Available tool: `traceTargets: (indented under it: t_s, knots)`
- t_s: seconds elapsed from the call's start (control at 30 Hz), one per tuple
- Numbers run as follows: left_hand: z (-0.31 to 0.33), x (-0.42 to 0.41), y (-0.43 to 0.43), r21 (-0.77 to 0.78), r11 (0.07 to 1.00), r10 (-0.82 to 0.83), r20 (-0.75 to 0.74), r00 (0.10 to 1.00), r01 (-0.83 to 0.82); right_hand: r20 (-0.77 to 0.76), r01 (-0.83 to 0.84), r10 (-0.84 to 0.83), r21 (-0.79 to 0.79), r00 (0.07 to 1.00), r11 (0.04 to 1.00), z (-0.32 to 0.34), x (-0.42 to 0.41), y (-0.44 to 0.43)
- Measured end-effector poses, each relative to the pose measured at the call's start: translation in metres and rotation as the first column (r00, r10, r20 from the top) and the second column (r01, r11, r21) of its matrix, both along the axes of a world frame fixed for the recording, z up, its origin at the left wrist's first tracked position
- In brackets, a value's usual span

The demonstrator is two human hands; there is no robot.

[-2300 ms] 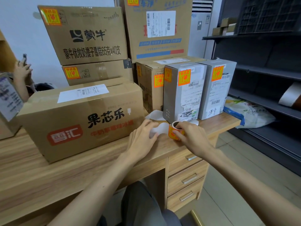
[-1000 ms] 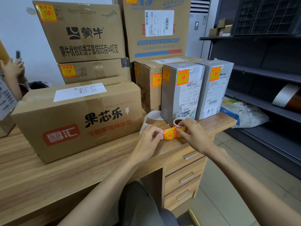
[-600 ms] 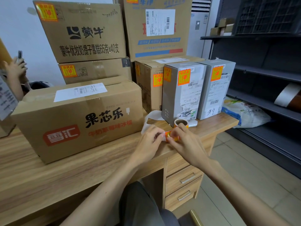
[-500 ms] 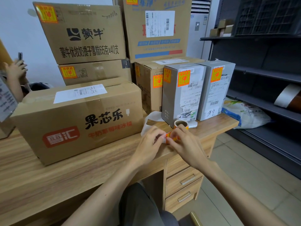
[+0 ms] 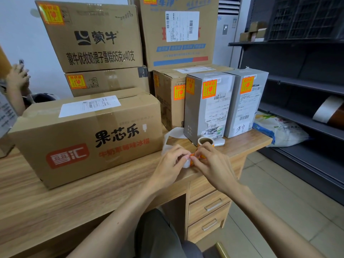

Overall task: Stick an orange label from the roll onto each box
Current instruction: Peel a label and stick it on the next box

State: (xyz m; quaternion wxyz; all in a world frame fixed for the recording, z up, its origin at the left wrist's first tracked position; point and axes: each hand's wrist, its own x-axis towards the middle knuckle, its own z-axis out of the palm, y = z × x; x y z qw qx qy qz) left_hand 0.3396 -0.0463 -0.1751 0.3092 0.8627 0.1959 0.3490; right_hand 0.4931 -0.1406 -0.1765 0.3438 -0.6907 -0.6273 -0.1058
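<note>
Orange shows between my fingertips: the orange label (image 5: 194, 156) lies on its strip at the front edge of the wooden desk (image 5: 93, 194), just ahead of the label roll (image 5: 205, 141). The roll stands on end on the desk, just in front of the nearer grey box (image 5: 208, 108).

My left hand (image 5: 170, 165) has its thumb and forefinger closed on the white backing strip (image 5: 175, 134), which loops away behind it toward the boxes. My right hand (image 5: 213, 165) meets it fingertip to fingertip and pinches the label's edge. The remaining fingers of both hands are curled loosely above the desktop.

To my left sits the large brown carton (image 5: 89, 140) with a white shipping slip on its top. Both grey boxes, the second grey box (image 5: 244, 103) included, carry orange stickers high on their fronts, and so do the stacked cartons (image 5: 93, 40) behind. Another person's hand (image 5: 17, 77) is at the far left edge.
</note>
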Motion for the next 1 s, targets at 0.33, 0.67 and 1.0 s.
traceTargets:
  t_s: [0.33,0.67,1.0]
  knots:
    - [-0.001,0.0,-0.001,0.015,1.0,0.008,0.029,1.0,-0.008,0.097,0.053,-0.058,0.054,0.994,0.997,0.0,-0.004,0.001]
    - [0.0,-0.001,-0.002,0.031,0.998,0.048,0.029,0.998,-0.049,-0.047,0.088,-0.086,0.054,0.995,0.995,0.001,-0.012,0.0]
    - [-0.003,0.0,0.001,-0.069,0.988,0.142,0.073,0.987,-0.137,-0.377,-0.013,0.035,0.061,0.925,0.998,0.004,-0.005,-0.011]
